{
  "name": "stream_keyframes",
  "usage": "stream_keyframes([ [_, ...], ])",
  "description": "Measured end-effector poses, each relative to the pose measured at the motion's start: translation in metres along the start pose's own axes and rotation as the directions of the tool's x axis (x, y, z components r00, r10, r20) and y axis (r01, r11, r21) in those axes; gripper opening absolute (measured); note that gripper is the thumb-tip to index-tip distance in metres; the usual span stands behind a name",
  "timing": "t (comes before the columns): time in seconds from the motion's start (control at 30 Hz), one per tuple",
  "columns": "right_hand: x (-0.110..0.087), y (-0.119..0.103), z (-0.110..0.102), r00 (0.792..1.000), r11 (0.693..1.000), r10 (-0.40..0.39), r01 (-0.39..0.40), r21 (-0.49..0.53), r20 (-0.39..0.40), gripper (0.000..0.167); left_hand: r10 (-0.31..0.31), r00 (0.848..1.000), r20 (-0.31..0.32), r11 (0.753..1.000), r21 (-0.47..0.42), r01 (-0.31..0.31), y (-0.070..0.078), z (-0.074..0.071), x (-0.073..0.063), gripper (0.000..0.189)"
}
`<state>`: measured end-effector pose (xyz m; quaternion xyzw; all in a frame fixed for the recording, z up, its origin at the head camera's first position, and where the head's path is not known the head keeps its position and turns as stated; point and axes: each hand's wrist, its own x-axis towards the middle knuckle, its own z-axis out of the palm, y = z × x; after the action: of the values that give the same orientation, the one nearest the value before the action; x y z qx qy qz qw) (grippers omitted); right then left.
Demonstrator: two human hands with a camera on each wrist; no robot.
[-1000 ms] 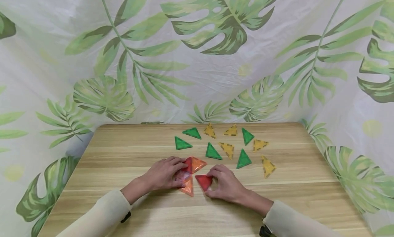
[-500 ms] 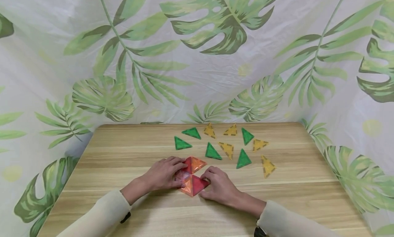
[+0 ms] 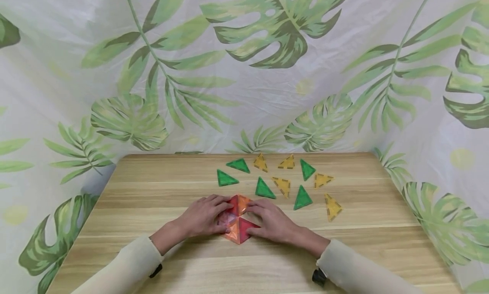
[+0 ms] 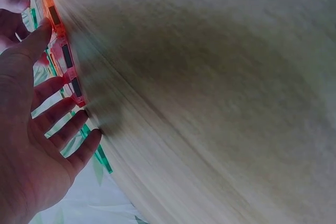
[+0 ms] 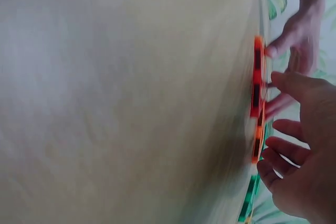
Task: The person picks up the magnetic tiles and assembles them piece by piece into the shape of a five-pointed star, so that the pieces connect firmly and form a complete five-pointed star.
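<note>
Several translucent triangle magnetic tiles lie joined flat in a many-sided shape at the middle of the table. Visible are an upper red tile [image 3: 234, 205], an upper orange tile [image 3: 242, 202], a lower orange tile [image 3: 234, 232], a lower red tile [image 3: 243, 232] and a pale pinkish tile [image 3: 227, 218]. My left hand [image 3: 204, 215] rests on the left side, thumb on the lower orange tile and fingers over the upper red one. On the right side my right hand [image 3: 276, 222] touches the upper orange tile with its fingers and the lower red tile with its thumb. Both hands hide the shape's outer edges.
Behind the joined tiles lie loose green triangle tiles [image 3: 303, 197] and yellow triangle tiles [image 3: 333, 207], several of each, scattered toward the far edge of the wooden table [image 3: 172, 268]. A leaf-print cloth [image 3: 248, 90] hangs behind.
My right hand brought the lower red tile left against the lower orange one, let it go, and moved onto the shape's right side. My left hand has stayed in place.
</note>
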<state>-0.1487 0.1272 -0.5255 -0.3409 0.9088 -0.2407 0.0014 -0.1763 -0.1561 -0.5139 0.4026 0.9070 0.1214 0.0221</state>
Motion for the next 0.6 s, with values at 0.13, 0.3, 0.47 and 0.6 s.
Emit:
stream_keyframes([
  [0.13,0.004,0.009,-0.003,0.999,1.000,-0.022,0.022,0.005,0.045,0.063,0.003,1.000,-0.004,1.000,0.001,-0.003,0.000,0.000,-0.001,0.069],
  [0.3,0.006,0.016,-0.003,0.996,0.999,-0.046,0.044,0.032,0.081,0.067,0.009,1.000,-0.005,1.000,-0.001,-0.009,-0.002,0.002,-0.001,0.070],
  [0.47,0.011,0.015,0.001,0.992,0.997,-0.065,0.060,0.039,0.113,0.063,0.014,1.000,-0.026,1.000,0.008,-0.014,-0.008,0.004,-0.008,0.067],
  [0.6,0.018,0.010,0.005,0.989,0.995,-0.091,0.087,0.040,0.117,0.060,0.029,0.998,-0.057,1.000,-0.003,-0.030,-0.016,0.004,-0.019,0.063],
])
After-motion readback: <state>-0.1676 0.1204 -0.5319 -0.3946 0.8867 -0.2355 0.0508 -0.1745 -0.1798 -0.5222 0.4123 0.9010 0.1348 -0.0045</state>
